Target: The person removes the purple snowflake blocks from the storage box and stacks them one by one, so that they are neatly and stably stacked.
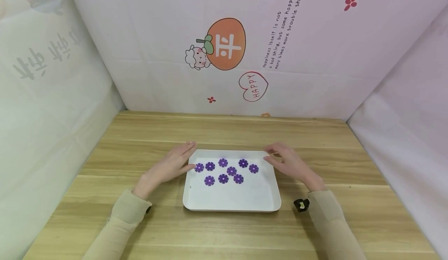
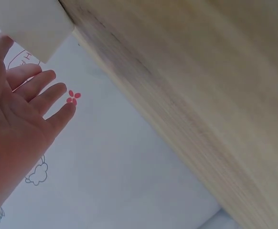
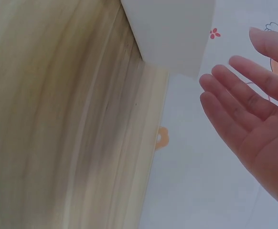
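Observation:
A shallow white tray (image 1: 231, 197) lies on the table with several purple flower-shaped discs (image 1: 231, 171) scattered over its upper half. My left hand (image 1: 174, 162) is at the tray's far left corner, fingers extended and thumb reaching over the rim near one purple disc (image 1: 199, 167). On the other side, my right hand (image 1: 289, 163) is by the far right corner, fingers loosely bent and the thumb near the rim. Whether either hand touches the tray cannot be made out. In the wrist views, the left palm (image 2: 22, 107) and right palm (image 3: 265, 129) hold nothing.
The wooden table (image 1: 231, 236) meets a printed white cloth wall (image 1: 157, 73) at the back. White cloth also hangs at the left (image 1: 45, 108) and right (image 1: 402, 116). A small black device (image 1: 301, 205) sits by the right sleeve cuff.

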`<state>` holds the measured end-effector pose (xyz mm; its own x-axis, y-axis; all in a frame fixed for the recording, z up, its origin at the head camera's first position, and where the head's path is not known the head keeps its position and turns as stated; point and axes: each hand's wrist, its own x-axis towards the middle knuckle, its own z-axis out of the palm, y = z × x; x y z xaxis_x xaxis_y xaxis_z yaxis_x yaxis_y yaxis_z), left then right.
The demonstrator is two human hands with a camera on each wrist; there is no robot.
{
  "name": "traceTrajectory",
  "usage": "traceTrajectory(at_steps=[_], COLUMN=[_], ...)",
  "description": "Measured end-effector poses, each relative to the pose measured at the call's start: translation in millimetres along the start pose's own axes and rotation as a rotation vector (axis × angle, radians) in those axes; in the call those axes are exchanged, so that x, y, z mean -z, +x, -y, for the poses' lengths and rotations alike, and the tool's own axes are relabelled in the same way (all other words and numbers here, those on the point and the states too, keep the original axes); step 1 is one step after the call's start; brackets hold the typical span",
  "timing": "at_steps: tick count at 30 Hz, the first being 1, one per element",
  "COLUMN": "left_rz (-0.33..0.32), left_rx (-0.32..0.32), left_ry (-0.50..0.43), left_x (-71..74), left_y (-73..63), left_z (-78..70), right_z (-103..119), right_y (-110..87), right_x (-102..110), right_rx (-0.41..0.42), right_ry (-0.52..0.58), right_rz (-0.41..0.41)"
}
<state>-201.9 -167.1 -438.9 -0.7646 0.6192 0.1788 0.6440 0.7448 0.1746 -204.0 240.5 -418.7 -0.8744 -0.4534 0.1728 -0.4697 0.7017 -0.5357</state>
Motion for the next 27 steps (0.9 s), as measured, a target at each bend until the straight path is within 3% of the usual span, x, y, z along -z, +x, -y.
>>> traceTrajectory(at_steps=[10,18,27], left_rz=[0.035,0.046,0.046], left_rx=[0.018,0.012,0.010], left_ry=[0.030,0.041,0.059], left_x=[-1.1,0.3,-2.3], left_y=[-0.8,-1.6,-1.5], left_z=[-0.8,-2.3,-1.8], right_z=[5.8,12.4,13.7], right_y=[5.9,10.4,15.6], right_x=[-3.7,-3.6,-7.6], right_rx=[0.052,0.044,0.041], right_ry=[0.005,0.053,0.029], right_rz=[0.015,0.089,0.160])
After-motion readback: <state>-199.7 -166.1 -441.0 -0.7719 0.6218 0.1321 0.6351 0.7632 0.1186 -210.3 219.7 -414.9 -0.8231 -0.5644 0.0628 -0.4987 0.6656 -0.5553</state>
